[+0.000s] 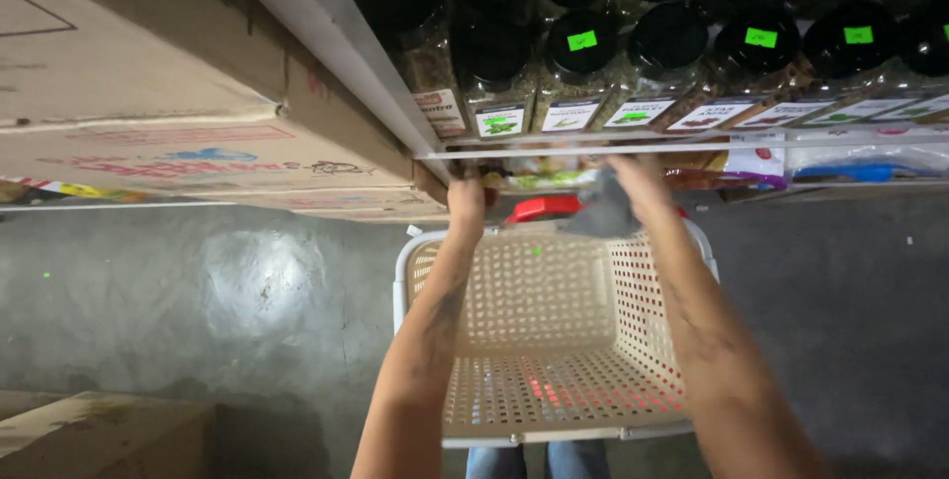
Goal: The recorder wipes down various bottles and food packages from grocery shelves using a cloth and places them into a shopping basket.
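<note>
Head view: left hand (pixel 466 200) closed, contents unclear; right hand (pixel 638 182) gripping grey packet (pixel 603 210) above far basket (pixel 554 341) rim, below shelf (pixel 692 148).

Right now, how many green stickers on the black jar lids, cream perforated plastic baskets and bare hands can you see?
green square stickers on black jar lids: 6
cream perforated plastic basket: 1
bare hands, left hand and right hand: 2
Total: 9

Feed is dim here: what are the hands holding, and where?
Right hand grips a grey cloth-like piece by its top edge. Left hand reaches under the shelf; its hold cannot be told.
</note>
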